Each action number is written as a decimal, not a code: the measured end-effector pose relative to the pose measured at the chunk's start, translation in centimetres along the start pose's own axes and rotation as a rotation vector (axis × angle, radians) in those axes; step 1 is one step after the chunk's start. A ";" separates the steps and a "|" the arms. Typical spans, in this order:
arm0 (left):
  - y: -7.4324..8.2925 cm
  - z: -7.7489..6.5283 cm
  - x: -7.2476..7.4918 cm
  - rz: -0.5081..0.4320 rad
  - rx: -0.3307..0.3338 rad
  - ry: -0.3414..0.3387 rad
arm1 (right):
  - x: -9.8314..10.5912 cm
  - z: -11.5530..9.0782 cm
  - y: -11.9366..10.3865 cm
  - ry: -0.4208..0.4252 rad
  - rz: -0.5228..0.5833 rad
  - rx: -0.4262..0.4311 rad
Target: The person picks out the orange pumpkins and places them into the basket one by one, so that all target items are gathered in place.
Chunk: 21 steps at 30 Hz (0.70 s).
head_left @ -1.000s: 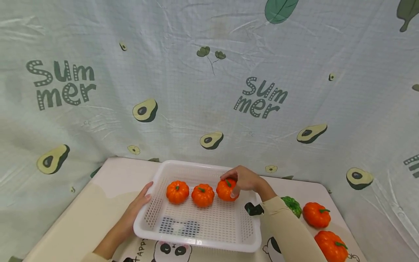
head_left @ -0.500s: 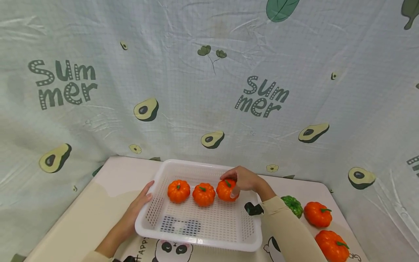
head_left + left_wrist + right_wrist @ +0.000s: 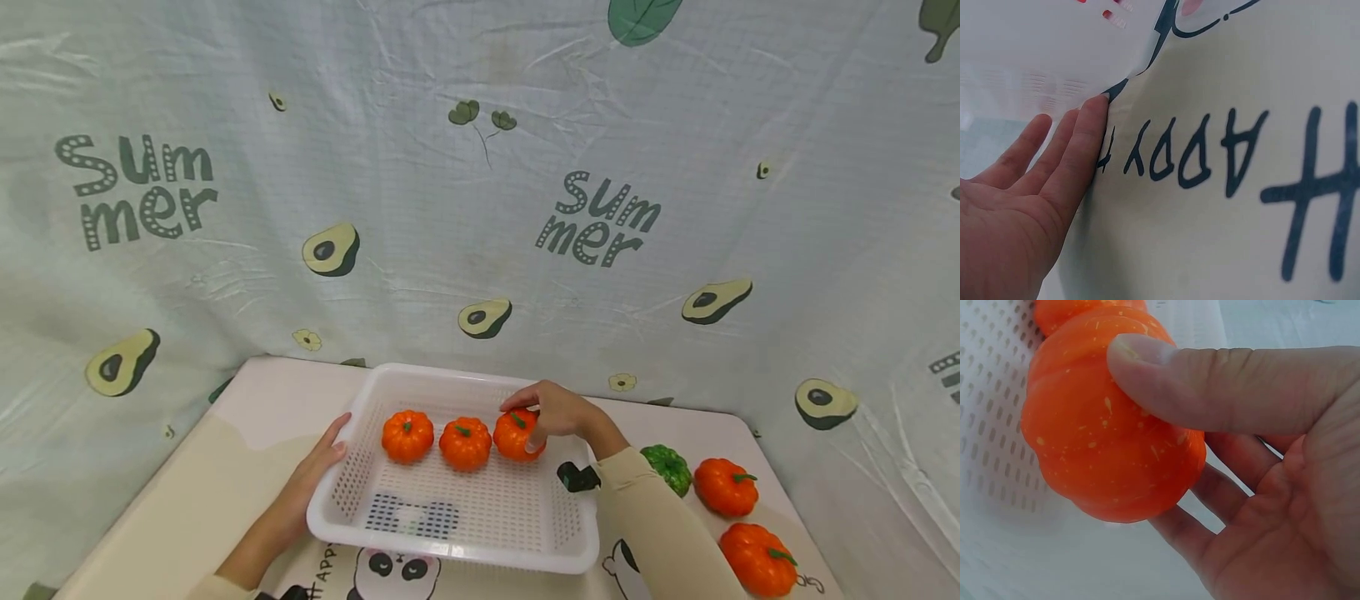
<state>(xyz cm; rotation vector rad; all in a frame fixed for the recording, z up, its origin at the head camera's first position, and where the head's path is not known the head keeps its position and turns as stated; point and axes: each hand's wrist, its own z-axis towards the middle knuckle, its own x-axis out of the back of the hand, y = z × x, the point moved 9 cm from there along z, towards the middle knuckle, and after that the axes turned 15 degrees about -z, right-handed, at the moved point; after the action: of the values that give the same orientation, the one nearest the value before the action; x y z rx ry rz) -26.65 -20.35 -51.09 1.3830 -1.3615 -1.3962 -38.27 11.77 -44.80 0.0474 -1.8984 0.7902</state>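
In basket (image 3: 450,552), near far rim (image 3: 435,373), right hand (image 3: 561,410) pinches pumpkin (image 3: 512,437), floor (image 3: 498,521) stretching nearside; left hand (image 3: 311,475) straight-fingered against side (image 3: 1029,56)

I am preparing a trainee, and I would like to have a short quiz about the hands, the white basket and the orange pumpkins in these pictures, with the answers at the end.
1. Multiple choice: inside the white basket, what does the right hand grip?
a) the leftmost orange pumpkin
b) the middle orange pumpkin
c) the rightmost orange pumpkin

2. True or false: the left hand is at the outer side of the basket.

3. Count: how many orange pumpkins lie on the table, outside the basket?

Key:
1. c
2. True
3. Two: the farther pumpkin and the nearer pumpkin
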 end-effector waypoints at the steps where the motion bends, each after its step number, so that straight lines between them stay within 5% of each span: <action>1: 0.0 0.0 0.0 0.003 -0.001 -0.001 | 0.0 0.1 0.0 -0.002 -0.004 -0.002; 21: -0.1 0.1 0.2 -0.008 0.002 -0.027 | -0.4 0.4 0.0 -0.054 -0.044 0.030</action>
<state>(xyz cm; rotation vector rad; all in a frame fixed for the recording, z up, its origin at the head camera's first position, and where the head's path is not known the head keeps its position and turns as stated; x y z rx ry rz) -26.74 -20.47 -51.24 1.3774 -1.3765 -1.4240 -38.43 11.41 -45.24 0.1294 -1.9298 0.7941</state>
